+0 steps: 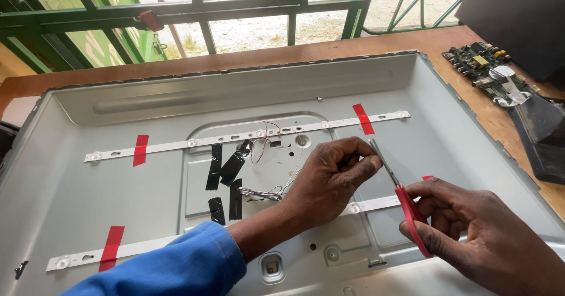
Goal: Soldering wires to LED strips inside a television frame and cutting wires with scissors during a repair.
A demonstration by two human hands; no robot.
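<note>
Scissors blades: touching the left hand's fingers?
Touching. In the head view, the left hand has its fingers pinched at the blade tip of the red-handled scissors, no gap visible; the right hand holds the handles.

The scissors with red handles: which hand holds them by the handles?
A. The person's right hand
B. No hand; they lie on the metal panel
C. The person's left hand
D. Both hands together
A. The right hand grips the red handles of the scissors, while the left hand only pinches near the blade tips, above the grey metal panel.
</note>
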